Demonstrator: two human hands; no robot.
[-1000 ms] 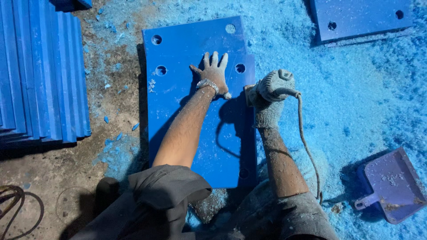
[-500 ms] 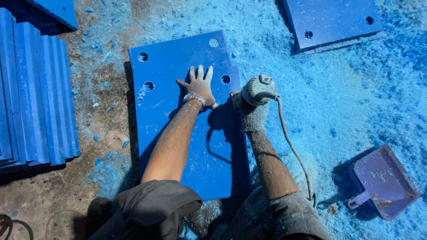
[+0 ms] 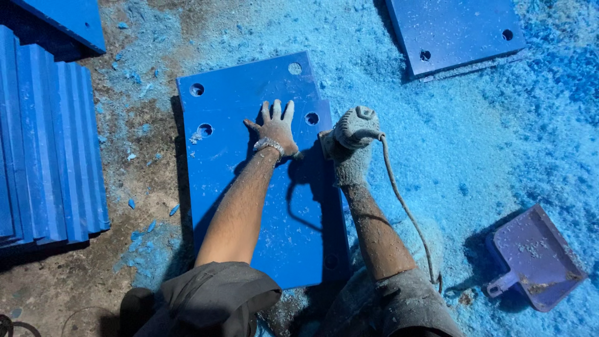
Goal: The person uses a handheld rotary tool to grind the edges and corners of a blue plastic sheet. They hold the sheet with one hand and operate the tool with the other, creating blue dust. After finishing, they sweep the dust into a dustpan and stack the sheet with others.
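A blue rectangular panel (image 3: 249,206) with several round holes lies flat on the floor in front of me. My left hand (image 3: 274,128) presses flat on its upper middle, fingers spread, a metal band at the wrist. My right hand (image 3: 349,146), dusted with blue powder, grips a corded power tool (image 3: 357,122) at the panel's right edge, beside one hole. The tool's cable (image 3: 405,206) trails back along my right forearm.
Blue shavings (image 3: 474,137) cover the floor to the right. A second drilled blue panel (image 3: 458,34) lies at the top right. A stack of blue panels (image 3: 50,150) stands on edge at the left. A purple dustpan (image 3: 536,259) sits at the lower right.
The view has drifted so the panel and my hands sit slightly lower and left in frame. My hands keep the same hold on panel and tool.
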